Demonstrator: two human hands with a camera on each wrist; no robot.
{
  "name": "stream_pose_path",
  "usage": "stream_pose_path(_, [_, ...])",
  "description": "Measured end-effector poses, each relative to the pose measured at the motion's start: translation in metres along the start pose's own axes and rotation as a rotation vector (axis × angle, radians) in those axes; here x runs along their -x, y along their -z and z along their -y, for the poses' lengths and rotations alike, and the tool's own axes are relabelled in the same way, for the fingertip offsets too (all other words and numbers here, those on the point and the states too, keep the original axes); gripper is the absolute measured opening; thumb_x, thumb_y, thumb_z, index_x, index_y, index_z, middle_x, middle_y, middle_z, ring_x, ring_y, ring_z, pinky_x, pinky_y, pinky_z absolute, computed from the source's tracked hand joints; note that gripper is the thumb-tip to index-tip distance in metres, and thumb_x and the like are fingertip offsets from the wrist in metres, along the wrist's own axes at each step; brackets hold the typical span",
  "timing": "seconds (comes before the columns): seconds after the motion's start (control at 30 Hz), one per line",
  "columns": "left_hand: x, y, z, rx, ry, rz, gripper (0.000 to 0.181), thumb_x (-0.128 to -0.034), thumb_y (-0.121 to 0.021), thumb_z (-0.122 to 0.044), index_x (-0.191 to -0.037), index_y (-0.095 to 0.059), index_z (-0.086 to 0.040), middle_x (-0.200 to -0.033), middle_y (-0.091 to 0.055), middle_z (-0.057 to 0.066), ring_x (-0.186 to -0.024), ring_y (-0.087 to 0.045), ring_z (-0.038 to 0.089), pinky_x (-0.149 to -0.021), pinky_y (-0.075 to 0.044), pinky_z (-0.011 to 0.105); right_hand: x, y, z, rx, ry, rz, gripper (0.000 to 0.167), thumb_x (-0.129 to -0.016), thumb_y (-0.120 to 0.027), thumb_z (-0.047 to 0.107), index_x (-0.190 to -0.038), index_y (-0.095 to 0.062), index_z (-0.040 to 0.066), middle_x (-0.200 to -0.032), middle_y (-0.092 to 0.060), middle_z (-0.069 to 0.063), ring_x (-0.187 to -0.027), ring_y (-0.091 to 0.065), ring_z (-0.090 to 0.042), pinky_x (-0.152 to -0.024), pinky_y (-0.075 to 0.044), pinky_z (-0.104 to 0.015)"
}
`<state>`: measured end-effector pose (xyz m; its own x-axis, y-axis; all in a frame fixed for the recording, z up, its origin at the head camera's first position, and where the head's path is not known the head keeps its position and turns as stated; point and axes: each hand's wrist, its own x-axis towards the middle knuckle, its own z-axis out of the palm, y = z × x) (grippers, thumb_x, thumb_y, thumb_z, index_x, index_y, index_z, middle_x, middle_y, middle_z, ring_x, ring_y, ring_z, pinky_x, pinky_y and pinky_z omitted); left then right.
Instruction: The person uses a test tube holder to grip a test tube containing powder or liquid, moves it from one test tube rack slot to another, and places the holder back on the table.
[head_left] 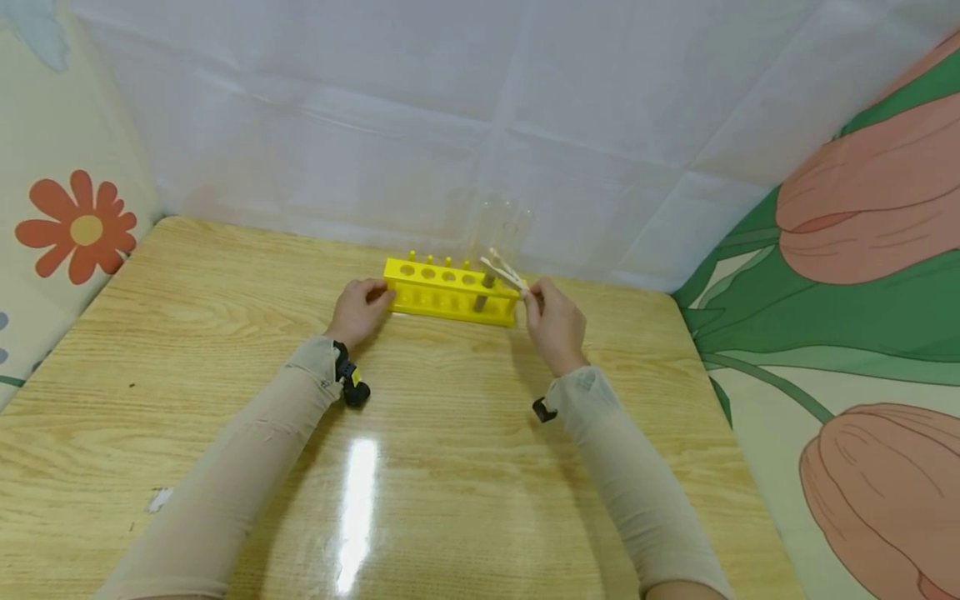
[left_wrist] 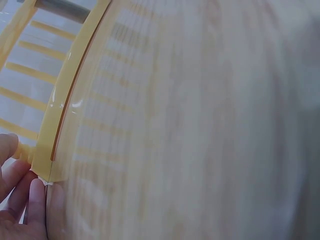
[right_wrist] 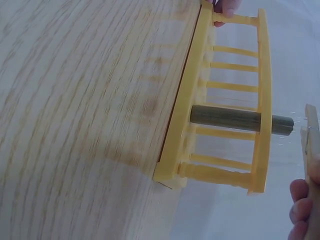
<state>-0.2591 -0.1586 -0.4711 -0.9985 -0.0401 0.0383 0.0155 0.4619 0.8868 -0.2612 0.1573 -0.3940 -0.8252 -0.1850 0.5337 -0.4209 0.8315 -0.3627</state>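
The left hand (head_left: 358, 313) grips the yellow rack (head_left: 441, 284) on the desk (head_left: 435, 467), fingers curled; the right hand (head_left: 557, 323) pinches a wooden clamp (head_left: 514, 280) at the dark-filled tube (right_wrist: 227, 117) standing in the rack

Yellow rack (head_left: 450, 286) upright on table (head_left: 442, 408), row of holes along top. Clear test tube (right_wrist: 227, 118), dark lower part, upright in rack near right end. Wooden clip (right_wrist: 313, 131), prongs parted, beside tube.
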Motion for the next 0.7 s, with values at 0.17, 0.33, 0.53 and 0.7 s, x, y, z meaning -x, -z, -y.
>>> stream_pose_path(0.17, [-0.0009, -0.0003, 0.0016, 0.004, -0.008, -0.003, 0.046, -0.1069, -0.053, -0.023, -0.141, -0.053, 0.007, -0.13, -0.052, 0.026, -0.118, -0.051, 0.04, -0.104, -0.043, 0.052, -0.0014, 0.0006, 0.0006, -0.005, -0.003, -0.012, 0.022, -0.102, -0.064, 0.024, -0.093, -0.065, 0.004, -0.071, -0.063, -0.009, -0.056, -0.054, -0.026, -0.051, -0.041, -0.042])
stream_pose_path(0.33, [-0.0013, -0.0007, 0.0012, 0.003, -0.003, -0.005, 0.045, -0.1067, -0.054, -0.023, -0.141, -0.054, 0.007, -0.129, -0.052, 0.026, -0.117, -0.051, 0.039, -0.104, -0.043, 0.051, -0.003, 0.0008, 0.0, -0.008, 0.009, -0.019, 0.022, -0.102, -0.064, 0.024, -0.093, -0.065, 0.004, -0.072, -0.065, -0.01, -0.057, -0.055, -0.026, -0.051, -0.042, -0.043])
stream_pose_path(0.53, [-0.0012, -0.0007, 0.0015, 0.001, -0.005, -0.005, 0.046, -0.1066, -0.054, -0.023, -0.141, -0.053, 0.007, -0.129, -0.052, 0.026, -0.117, -0.051, 0.04, -0.104, -0.043, 0.052, -0.0045, 0.0001, -0.0011, -0.011, 0.018, -0.028, 0.023, -0.102, -0.064, 0.025, -0.094, -0.065, 0.003, -0.072, -0.064, -0.01, -0.056, -0.054, -0.026, -0.051, -0.041, -0.042])
stream_pose_path(0.7, [-0.0019, -0.001, 0.0025, 0.008, -0.012, -0.004, 0.046, -0.1063, -0.054, -0.022, -0.141, -0.053, 0.007, -0.129, -0.052, 0.027, -0.117, -0.051, 0.04, -0.104, -0.043, 0.052, -0.0056, 0.002, 0.0002, -0.015, 0.021, -0.036, 0.023, -0.102, -0.064, 0.025, -0.093, -0.065, 0.003, -0.071, -0.063, -0.011, -0.055, -0.054, -0.026, -0.05, -0.041, -0.042])
